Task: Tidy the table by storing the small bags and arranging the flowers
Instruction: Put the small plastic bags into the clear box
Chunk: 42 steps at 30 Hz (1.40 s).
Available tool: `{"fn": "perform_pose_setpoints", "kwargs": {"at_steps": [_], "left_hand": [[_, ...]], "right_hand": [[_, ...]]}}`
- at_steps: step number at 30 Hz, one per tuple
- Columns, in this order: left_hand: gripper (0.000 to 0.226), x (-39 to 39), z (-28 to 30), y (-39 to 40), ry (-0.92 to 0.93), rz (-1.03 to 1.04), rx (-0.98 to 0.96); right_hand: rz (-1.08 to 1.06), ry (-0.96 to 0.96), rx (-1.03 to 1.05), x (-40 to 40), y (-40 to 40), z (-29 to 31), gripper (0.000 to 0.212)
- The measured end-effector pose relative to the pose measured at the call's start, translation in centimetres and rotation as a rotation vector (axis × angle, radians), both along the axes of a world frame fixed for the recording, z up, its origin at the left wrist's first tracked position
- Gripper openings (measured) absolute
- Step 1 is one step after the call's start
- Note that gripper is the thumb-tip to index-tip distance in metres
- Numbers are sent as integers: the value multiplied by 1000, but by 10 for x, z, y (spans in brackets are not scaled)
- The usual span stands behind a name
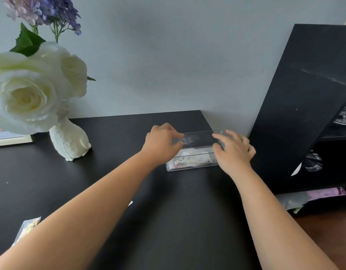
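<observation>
two hands on one thing: the left hand (164,142) and right hand (233,150) each pinch an end of a clear flat plastic lid (197,138), thumb under and fingertips over the edge, so both are grasping the lid and neither is free. the lid hangs just above a clear rectangular plastic box (191,160) that rests on the black bench (129,191), directly between and slightly below the hands.

key relation: the box's long axis runs left to right, from one hand toward the other, and the lid's long axis matches it. the lid is tilted, its far edge higher than its near edge, not yet seated. both hands look about equally near the box; the right hand covers the box's right end.

inside the box: small clear bags with pale and reddish contents (187,159), packed flat; count cannot be read.

judgement: storing step near its end, lid about to be closed. needs far edge lowered and corners aligned.

one more small printed packet (29,228) lies on the bench near the left forearm, well apart from the box, so storage may be incomplete.

white artificial roses (28,90) stand in a white ceramic vase (70,141), far left of the left hand.
</observation>
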<state>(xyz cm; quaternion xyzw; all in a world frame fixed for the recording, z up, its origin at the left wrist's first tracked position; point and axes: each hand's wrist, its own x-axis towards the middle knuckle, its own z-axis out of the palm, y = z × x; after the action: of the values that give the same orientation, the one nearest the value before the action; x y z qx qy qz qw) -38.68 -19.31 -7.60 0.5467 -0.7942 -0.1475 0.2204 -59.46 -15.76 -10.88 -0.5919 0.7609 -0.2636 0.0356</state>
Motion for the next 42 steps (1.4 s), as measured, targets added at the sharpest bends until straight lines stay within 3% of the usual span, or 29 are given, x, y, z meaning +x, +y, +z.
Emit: {"fn": "perform_pose_setpoints", "kwargs": {"at_steps": [8,15,18,21,23,27,29,32,37,42], "left_hand": [[31,56,16,35,32,-14,-108],[30,150,9,94,14,-23,30],[31,187,-2,121,5,40,51],[31,211,-15,143,-14,93,72],[32,220,-24,151,-30,117,84],[36,229,-38,153,-77,144,92],[40,230,-43,150,-114,153,90],[44,230,-48,146,-138,144,111],[54,227,-41,138,21,63,179],[44,220,-40,131,93,80,143]], "right_hand": [[0,-53,-408,20,18,12,27],[429,8,-652,75,40,11,24],[674,-45,-592,111,55,4,24],[817,-135,-372,143,71,-9,24],[792,-132,-225,160,78,-19,28],[662,124,-29,180,77,-32,49],[603,128,15,186,77,-32,52],[578,45,43,192,77,-31,38],[685,-253,93,191,79,-28,9],[710,-427,76,183,81,-25,11]]}}
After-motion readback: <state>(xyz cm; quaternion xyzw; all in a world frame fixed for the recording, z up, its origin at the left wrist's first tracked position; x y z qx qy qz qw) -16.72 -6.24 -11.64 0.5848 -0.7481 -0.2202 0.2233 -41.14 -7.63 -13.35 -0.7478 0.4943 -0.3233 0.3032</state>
